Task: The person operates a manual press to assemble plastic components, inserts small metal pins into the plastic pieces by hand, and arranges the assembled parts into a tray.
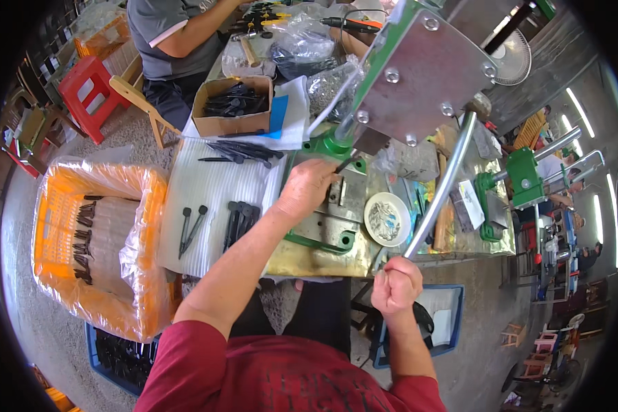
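Note:
My left hand (307,187) is at the base of a green hand press (336,145), its fingers closed on a slim black part (348,162) under the ram. The fingers hide most of that part. My right hand (396,285) is wrapped round the lower end of the long shiny press lever (446,185), near the bench's front edge. Left of the press, black parts with rounded heads and thin stems (192,230) lie on white foam sheet (185,182). A denser row of black parts (239,221) lies beside my left forearm.
A white bowl of small metal pieces (386,220) stands right of the press. A cardboard box of black parts (232,106) sits behind. Left is a plastic-lined orange crate (51,226); blue trays (453,319) are below. Across the bench sits another person (168,34).

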Demonstrator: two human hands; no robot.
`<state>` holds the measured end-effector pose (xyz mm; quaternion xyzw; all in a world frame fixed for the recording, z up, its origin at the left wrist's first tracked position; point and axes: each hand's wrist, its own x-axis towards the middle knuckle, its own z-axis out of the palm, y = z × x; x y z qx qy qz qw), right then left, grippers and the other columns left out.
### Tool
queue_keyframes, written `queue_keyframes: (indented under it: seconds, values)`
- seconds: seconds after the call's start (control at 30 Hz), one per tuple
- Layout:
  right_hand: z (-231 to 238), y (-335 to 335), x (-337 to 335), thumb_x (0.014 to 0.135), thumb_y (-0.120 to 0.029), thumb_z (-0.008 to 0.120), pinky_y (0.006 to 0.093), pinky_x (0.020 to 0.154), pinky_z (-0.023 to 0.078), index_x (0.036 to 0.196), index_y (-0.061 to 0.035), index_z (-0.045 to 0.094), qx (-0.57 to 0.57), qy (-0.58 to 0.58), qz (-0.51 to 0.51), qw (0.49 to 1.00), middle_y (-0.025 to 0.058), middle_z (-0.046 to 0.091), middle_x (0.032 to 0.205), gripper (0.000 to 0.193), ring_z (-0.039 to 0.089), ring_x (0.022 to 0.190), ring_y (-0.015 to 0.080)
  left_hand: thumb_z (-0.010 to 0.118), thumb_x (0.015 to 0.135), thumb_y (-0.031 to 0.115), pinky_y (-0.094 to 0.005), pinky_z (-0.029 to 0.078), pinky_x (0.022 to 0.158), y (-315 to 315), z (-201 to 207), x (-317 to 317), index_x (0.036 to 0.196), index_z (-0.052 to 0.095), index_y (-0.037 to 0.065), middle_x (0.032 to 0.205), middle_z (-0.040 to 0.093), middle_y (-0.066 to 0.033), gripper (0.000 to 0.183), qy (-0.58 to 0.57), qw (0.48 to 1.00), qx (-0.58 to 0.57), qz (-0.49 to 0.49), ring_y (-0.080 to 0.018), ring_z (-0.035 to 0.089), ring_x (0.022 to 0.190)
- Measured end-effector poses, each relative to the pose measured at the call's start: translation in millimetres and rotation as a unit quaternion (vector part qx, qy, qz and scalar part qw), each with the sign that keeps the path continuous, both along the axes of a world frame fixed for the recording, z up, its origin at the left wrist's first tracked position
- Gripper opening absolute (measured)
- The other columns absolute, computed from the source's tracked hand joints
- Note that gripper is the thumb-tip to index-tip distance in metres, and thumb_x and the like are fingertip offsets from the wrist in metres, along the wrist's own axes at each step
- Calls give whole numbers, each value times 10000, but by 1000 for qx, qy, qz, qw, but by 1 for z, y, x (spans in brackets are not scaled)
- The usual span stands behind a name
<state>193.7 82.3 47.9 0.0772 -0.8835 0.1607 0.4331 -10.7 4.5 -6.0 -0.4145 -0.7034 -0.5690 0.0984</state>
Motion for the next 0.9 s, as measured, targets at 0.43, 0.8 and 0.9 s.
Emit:
queue_keyframes:
  seconds: [0.43,0.8,0.9]
  values:
    - [20,-6,5,607,-8,608,287,428,389,666,-25,460,-26,-10,52,998,100,501,667,161,474,478,236,598,694,51,-338,415,570,-4,3,2,798,566,4,698,533,-148,118,-25,999,-27,-12,-311,523,648]
    - [103,-35,38,740,-130,587,233,439,369,688,-7,483,-175,-56,28,983,121,527,689,170,466,485,152,589,686,41,-378,406,612,-6,6,2,760,534,-8,737,526,-171,104,-56,998,-39,-17,-355,507,717]
    - [126,-42,42,747,-162,586,227,453,354,667,-3,487,-234,-74,8,969,121,527,689,203,461,507,140,590,687,41,-377,406,616,-5,6,3,764,536,-7,742,525,-173,106,-77,996,-47,-24,-353,509,719]
